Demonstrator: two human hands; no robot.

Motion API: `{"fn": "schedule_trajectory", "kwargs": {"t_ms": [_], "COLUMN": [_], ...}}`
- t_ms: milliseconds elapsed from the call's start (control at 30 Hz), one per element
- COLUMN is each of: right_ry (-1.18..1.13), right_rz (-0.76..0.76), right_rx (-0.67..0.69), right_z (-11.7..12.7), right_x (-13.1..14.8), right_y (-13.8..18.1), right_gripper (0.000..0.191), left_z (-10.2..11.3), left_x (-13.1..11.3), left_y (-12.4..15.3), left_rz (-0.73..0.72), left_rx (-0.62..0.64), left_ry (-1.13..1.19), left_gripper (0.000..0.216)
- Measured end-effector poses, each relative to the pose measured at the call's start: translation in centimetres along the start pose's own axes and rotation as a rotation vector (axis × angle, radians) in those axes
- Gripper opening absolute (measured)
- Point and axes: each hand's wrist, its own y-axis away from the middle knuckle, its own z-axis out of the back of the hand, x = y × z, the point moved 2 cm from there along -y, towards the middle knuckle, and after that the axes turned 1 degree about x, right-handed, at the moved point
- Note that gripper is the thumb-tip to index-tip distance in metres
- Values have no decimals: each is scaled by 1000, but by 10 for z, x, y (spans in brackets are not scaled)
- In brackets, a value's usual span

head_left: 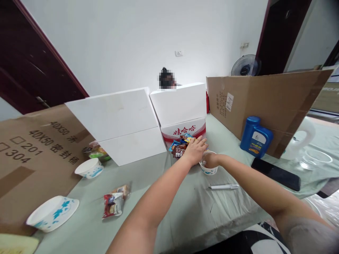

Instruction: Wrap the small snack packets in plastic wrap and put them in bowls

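Note:
My left hand lies over a pile of small wrapped snacks, its fingers stretched out and a little apart. Brown, blue and yellow wrappers show to the left of it and above it. Just to the right stands a white paper bowl with a blue leaf print. My right hand reaches down into this bowl. Its fingers are hidden by the rim and wall, so what they hold cannot be seen. A white pen lies on the cloth in front of the bowl.
White panels and a printed white box stand behind the snacks; a person's head shows beyond. Cardboard flanks the right, near a blue bottle and black phone. At left are paper bowls and packaged snacks.

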Motion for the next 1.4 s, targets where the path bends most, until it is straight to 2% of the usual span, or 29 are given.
{"fn": "schedule_trajectory", "kwargs": {"t_ms": [33,100,133,267,400,500,600,767,900,1000,1133,1233,1300,1400], "right_ry": [-6,-21,-26,-15,28,44,24,26,185,264,258,227,187,116], "right_rz": [-7,-22,-33,-86,-128,-211,-241,-192,-96,-189,-321,-437,-529,-617], "right_rx": [20,70,76,20,-67,-126,-120,-128,-119,-155,-203,-235,-261,-312], "right_z": [1,3,5,9,10,11,7,-2,-9,-8,6,19,27,37], "right_x": [0,-2,-3,-5,-1,2,7,21,14,-12,-56,-89,-108,-126], "right_y": [0,6,10,26,28,26,27,42,56,61,50,28,9,-18], "right_gripper": [24,17,15,30,20,29,37,36,27,23,27,27,31,46], "left_z": [-6,-20,-27,-43,-32,-10,3,-14,-22,-16,-22,-49,-75,-105], "left_x": [10,25,31,36,40,61,84,102,107,101,69,37,22,11], "left_y": [-14,-27,-28,-23,-22,-14,5,33,41,53,87,120,140,161], "left_rz": [13,27,31,16,74,200,317,360,368,372,388,392,451,522], "left_rx": [61,76,68,-13,-117,-216,-271,-192,-202,-264,-379,-520,-541,-553], "left_ry": [-32,-54,-62,-75,-85,-100,-106,-30,63,104,151,311,368,409], "left_gripper": [38,39,39,31,26,32,33,31,40,46,40,30,27,26]}}
